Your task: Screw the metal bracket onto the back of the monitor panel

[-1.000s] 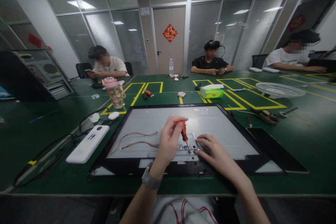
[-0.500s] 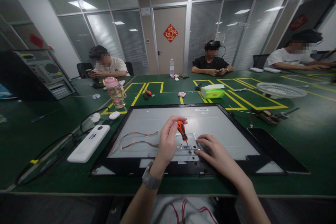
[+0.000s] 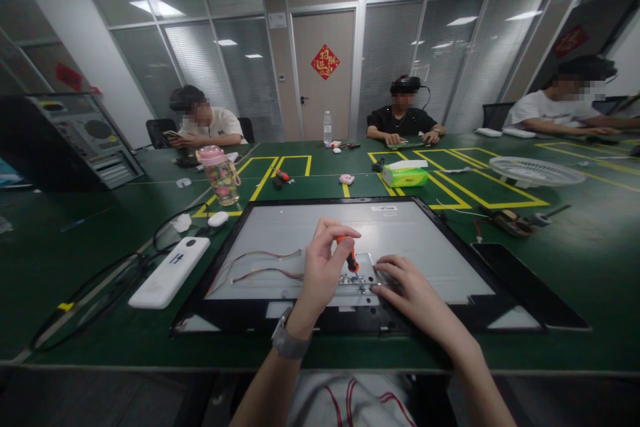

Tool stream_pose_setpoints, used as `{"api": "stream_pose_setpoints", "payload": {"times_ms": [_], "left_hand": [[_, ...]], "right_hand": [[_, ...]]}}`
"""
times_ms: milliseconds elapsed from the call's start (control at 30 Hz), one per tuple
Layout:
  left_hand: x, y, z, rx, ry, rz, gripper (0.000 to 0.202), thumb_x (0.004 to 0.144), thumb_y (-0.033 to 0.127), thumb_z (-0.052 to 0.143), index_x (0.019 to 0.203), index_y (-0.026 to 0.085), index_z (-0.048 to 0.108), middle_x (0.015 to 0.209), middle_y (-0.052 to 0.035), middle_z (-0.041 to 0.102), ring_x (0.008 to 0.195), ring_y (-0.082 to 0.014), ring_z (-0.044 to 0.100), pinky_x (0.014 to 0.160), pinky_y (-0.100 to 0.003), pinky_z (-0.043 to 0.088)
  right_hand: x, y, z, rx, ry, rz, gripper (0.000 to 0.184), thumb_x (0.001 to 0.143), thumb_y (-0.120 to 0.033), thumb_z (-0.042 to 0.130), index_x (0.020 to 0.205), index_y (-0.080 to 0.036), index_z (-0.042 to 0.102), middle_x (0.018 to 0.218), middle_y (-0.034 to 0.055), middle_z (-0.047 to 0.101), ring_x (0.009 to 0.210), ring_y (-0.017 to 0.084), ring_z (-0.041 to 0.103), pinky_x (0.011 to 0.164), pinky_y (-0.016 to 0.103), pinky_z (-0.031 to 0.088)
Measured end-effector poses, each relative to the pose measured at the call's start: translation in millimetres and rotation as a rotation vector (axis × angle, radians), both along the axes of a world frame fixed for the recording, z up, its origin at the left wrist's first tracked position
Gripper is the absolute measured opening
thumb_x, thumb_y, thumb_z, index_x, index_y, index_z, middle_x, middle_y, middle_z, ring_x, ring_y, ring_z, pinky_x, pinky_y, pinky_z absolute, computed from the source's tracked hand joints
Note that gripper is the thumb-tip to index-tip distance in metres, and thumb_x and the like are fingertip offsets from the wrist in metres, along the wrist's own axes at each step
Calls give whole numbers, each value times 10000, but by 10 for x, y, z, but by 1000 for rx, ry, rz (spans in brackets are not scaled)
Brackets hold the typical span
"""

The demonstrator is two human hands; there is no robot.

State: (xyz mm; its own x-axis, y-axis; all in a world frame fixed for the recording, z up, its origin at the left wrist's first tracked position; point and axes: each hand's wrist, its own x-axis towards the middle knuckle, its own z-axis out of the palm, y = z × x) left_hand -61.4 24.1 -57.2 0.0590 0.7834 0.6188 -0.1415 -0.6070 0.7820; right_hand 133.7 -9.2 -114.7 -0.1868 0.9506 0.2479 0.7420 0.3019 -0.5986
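Observation:
A black-framed monitor panel [image 3: 450,227] lies face down on the green table in front of me, its grey metal back up. My left hand [image 3: 323,267] pinches the top of an orange-handled screwdriver [image 3: 350,257], held upright with its tip on a small metal board [image 3: 357,279] near the panel's front edge. My right hand [image 3: 407,287] rests flat on the panel just right of that board, fingers spread and pressing down. Thin red and white wires [image 3: 260,265] run left from the board.
A white power bank [image 3: 167,272] and black cables lie left of the panel. Behind are a pink-lidded bottle [image 3: 219,175], a green tissue box [image 3: 404,175], a white fan grille [image 3: 535,171] and a computer case [image 3: 75,140]. Three people sit at the far side.
My left hand's fingers have closed further over the screwdriver handle and shifted round it. The right hand and the panel stay where they were.

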Motion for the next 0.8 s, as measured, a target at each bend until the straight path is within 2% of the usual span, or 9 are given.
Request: {"api": "stream_pose_setpoints", "payload": {"times_ms": [133,300,400,533,600,700,733,800], "left_hand": [[2,-4,-15,-75,-39,-50,290,982,438,556,1003,197,715,890,-48,646,796,-166,609,736,-270,491],[-3,0,-38,-116,-50,-102,315,1017,396,488,1070,177,708,1017,-92,724,977,-214,649,908,-330,476],[-5,8,-15,-87,-35,-121,262,968,378,578,1068,187,725,976,-78,703,956,-215,648,864,-322,493],[-4,24,-12,4,-9,-12,125,850,313,733,915,211,762,898,-33,612,853,-170,597,813,-281,485],[1,26,-26,-18,-26,-36,170,907,332,660,962,209,764,945,-46,626,876,-173,603,832,-290,486],[11,22,-42,-101,-75,-161,301,997,349,502,1146,207,721,1019,-75,677,928,-194,637,829,-308,498],[14,21,-42,-115,-82,-178,304,997,342,502,1182,211,706,999,-71,685,918,-192,642,816,-305,501],[17,22,-37,-82,-58,-142,237,946,305,597,1124,223,731,942,-48,668,877,-174,629,787,-279,496]], "right_hand": [[1,7,-12,-12,2,0,255,891,-305,648,1115,-198,705,1196,112,654,1151,287,592,1035,429,466],[7,6,-20,-6,8,-1,245,890,-300,650,1109,-205,705,1196,107,650,1154,285,592,1034,426,465],[10,8,-33,4,11,-4,247,889,-293,654,1114,-203,702,1202,108,648,1156,285,591,1041,430,461],[8,6,-38,4,7,-1,248,886,-287,661,1112,-193,702,1197,111,649,1150,285,591,1035,431,465],[7,5,-37,5,6,1,250,887,-290,661,1114,-195,703,1196,110,651,1153,285,591,1036,428,464],[9,3,-40,10,8,-2,251,888,-290,660,1118,-197,701,1199,111,651,1153,285,593,1034,423,465],[10,4,-39,11,9,-1,253,890,-288,658,1122,-196,698,1202,112,650,1154,285,592,1034,424,464],[8,4,-33,7,8,2,254,891,-281,654,1126,-192,695,1205,114,649,1154,285,591,1036,430,462]]}}
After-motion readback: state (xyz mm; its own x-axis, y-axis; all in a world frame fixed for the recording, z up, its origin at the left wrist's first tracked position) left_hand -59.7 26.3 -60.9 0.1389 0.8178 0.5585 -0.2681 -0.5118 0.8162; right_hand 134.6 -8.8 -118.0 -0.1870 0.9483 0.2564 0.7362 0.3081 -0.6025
